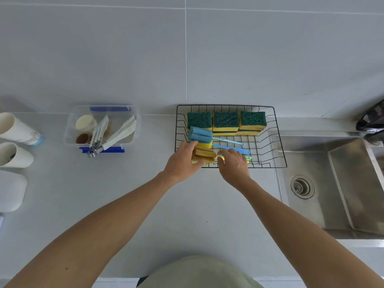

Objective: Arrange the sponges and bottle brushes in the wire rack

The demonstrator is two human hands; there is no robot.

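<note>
Surface: grey table [124, 194] backed by tiled wall, steel sink [324, 183] at right | Wire rack [278, 129]: green-yellow sponges [226, 121] stacked along back, blue bottle brush [200, 136] laid in front | Left hand [182, 161]: fingers closed around yellow brush head [204, 155] | Right hand [233, 164]: fingers curled on brush handle, grip cannot be told | Clear tub [133, 123]: cups and utensils held.

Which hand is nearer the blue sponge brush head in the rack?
Left. The left hand sits just below the blue brush head, fingertips nearly touching it; the right hand is farther right, over the handles.
</note>
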